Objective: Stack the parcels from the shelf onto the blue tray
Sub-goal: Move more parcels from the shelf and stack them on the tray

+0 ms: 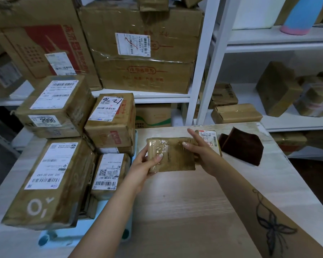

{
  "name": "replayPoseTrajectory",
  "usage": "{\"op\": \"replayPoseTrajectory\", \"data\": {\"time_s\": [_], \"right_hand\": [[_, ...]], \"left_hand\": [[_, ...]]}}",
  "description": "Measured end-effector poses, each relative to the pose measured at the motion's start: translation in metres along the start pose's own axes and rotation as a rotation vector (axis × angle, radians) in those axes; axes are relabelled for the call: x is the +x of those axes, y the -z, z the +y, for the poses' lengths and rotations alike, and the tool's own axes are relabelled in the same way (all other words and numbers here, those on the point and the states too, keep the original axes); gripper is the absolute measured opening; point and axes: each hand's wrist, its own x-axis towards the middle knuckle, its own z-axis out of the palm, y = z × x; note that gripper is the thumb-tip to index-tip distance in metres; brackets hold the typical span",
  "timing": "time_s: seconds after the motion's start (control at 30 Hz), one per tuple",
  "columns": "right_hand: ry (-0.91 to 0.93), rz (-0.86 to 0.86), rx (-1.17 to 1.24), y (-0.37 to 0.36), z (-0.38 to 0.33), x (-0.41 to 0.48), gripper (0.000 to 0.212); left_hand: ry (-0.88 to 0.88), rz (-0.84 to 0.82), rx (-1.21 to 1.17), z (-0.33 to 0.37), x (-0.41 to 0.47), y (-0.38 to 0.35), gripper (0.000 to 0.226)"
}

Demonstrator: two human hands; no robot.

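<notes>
A small flat brown parcel (172, 155) wrapped in clear tape is held over the wooden table, just right of the tray. My left hand (145, 164) grips its left edge, thumb on top. My right hand (201, 148) grips its right side. The blue tray (101, 228) lies at the table's left and carries several taped parcels: a large one (50, 183) in front, a small labelled one (109, 175) beside it, and two more (111, 120) stacked behind. Another labelled parcel (210, 139) lies on the table, partly hidden behind my right hand.
A dark brown folded cloth (244, 148) lies on the table at the right. White shelves (268, 118) behind hold more parcels (236, 112) and large cartons (142, 51). A blue and pink bottle (298, 15) stands on the upper shelf.
</notes>
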Motion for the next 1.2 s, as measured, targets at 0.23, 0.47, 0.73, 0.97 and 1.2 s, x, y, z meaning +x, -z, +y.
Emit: {"op": "replayPoseTrajectory", "data": {"time_s": [0.23,0.47,0.73,0.97,1.2], "right_hand": [[-0.027,0.024,-0.001,-0.009,0.007,0.004,0.087],[-0.029,0.008,0.059,-0.013,0.008,0.006,0.072],[0.050,-0.095,0.149,-0.010,-0.001,0.000,0.061],[0.051,0.067,0.198,-0.007,0.000,0.005,0.030],[-0.224,0.100,0.111,-0.008,-0.002,0.005,0.091]], "left_hand": [[-0.029,0.022,-0.016,-0.002,0.000,0.009,0.050],[-0.035,0.018,0.014,0.000,0.001,0.015,0.053],[0.166,-0.095,-0.050,0.006,-0.003,0.018,0.071],[0.127,-0.023,-0.269,0.010,-0.002,0.012,0.045],[0.012,-0.048,-0.409,0.005,-0.003,0.011,0.065]]}}
